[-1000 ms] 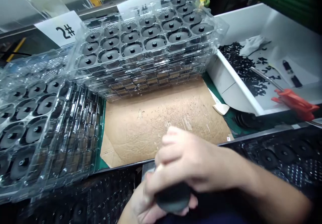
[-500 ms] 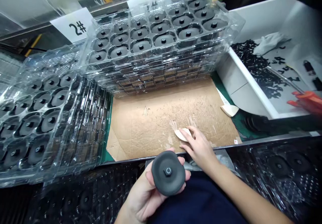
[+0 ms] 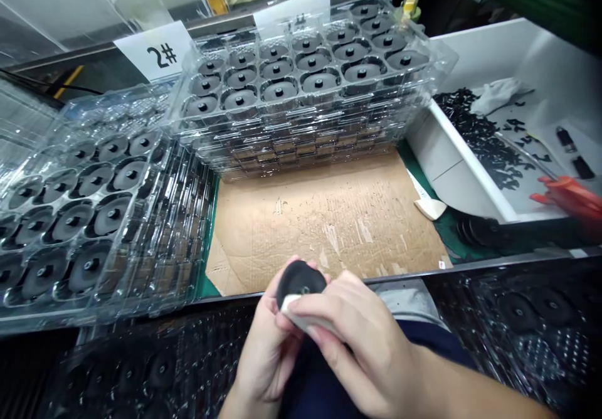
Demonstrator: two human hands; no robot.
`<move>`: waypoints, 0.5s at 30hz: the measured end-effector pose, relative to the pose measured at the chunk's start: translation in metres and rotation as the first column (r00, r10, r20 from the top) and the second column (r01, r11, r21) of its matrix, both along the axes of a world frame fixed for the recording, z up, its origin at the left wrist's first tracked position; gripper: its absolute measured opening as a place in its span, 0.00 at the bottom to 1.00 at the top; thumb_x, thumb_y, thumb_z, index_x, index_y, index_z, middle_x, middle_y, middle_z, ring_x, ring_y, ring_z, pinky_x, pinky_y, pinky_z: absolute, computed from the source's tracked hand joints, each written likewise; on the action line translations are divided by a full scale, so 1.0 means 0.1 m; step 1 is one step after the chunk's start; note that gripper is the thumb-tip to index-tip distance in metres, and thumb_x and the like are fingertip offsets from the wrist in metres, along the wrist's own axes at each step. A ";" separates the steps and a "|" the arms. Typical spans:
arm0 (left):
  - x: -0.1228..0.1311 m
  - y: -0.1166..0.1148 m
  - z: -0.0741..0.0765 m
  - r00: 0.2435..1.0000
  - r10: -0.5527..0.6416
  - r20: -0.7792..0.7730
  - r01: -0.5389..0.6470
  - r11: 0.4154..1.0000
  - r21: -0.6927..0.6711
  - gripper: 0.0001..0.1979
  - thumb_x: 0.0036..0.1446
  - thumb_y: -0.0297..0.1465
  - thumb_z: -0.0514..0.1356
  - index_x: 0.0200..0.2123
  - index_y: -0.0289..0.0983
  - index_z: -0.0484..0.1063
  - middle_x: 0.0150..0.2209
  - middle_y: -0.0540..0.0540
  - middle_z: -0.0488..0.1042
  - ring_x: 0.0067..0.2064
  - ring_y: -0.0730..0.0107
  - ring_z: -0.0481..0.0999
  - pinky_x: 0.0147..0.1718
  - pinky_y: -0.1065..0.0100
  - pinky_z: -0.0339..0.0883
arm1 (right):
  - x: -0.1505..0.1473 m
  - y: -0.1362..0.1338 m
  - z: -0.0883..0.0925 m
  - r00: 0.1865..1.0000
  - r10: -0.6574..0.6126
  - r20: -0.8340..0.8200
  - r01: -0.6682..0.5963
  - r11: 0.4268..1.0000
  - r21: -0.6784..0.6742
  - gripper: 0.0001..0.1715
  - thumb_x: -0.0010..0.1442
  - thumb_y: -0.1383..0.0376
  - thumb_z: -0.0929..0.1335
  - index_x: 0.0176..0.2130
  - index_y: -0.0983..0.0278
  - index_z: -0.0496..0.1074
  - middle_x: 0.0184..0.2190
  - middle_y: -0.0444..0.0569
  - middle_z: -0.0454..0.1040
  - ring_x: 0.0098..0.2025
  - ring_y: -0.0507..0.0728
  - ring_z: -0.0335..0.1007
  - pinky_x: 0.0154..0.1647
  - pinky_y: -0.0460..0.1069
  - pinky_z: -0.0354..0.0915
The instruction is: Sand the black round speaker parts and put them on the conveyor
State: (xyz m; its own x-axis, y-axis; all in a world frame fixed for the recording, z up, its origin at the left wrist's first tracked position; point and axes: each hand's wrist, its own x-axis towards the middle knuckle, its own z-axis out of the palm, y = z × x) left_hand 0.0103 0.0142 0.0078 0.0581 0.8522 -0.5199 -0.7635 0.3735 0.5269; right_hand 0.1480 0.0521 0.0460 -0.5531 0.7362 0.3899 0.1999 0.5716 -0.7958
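Observation:
Low in front of me, my left hand (image 3: 266,344) is closed around a round black rubber-looking disc (image 3: 294,279), its dished side tilted up. A small hub at the disc's middle is partly covered by fingers. My right hand (image 3: 362,337) pinches a small off-white wedge-shaped pad (image 3: 301,320) between thumb and fingers. The pad's tip touches the near rim of the disc. Fingers hide much of the pad, so its material is hard to make out.
Stacked clear trays (image 3: 301,115) of similar discs stand behind the cardboard sheet (image 3: 305,218), with another tray stack (image 3: 164,218) at left. At right, a white bin (image 3: 470,162) holds small black pieces and a red-handled tool (image 3: 567,193). A second off-white pad (image 3: 430,208) lies beside it.
My right hand has lifted the off-white pad from the cardboard and brought it left and down to the disc. My left hand has tilted the disc and raised it slightly.

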 end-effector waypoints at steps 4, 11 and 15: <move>-0.03 -0.02 0.05 0.998 0.054 0.026 -0.055 0.998 0.010 0.20 0.40 0.32 0.69 0.40 0.45 0.75 0.40 0.52 0.78 0.39 0.73 0.77 0.39 0.78 0.70 | -0.18 0.09 0.06 0.996 -0.004 0.094 0.000 0.999 0.042 0.13 0.59 0.74 0.59 0.43 0.70 0.67 0.34 0.50 0.74 0.33 0.54 0.66 0.34 0.52 0.56; -0.18 -0.13 0.06 1.000 0.012 0.006 -0.012 1.000 0.020 0.22 0.45 0.29 0.67 0.46 0.46 0.72 0.45 0.49 0.76 0.45 0.66 0.75 0.46 0.69 0.68 | -0.27 0.00 0.07 0.999 0.033 0.035 -0.037 0.994 0.099 0.12 0.59 0.74 0.60 0.42 0.70 0.67 0.33 0.52 0.74 0.33 0.55 0.67 0.34 0.50 0.57; -0.22 -0.17 0.02 0.999 -0.028 -0.024 0.028 1.000 -0.008 0.21 0.43 0.37 0.68 0.44 0.45 0.74 0.44 0.50 0.77 0.50 0.65 0.72 0.48 0.72 0.65 | -0.38 0.02 0.11 0.998 -0.060 0.032 0.055 0.987 0.152 0.13 0.60 0.73 0.59 0.43 0.74 0.67 0.34 0.53 0.74 0.31 0.54 0.65 0.33 0.51 0.57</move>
State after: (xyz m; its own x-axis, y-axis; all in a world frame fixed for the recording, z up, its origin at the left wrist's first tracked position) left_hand -0.0112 -0.0024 0.0103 0.0693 0.8467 -0.5276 -0.7399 0.3983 0.5421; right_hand 0.1097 0.0545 0.0569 -0.5275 0.7016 0.4792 0.2632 0.6712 -0.6930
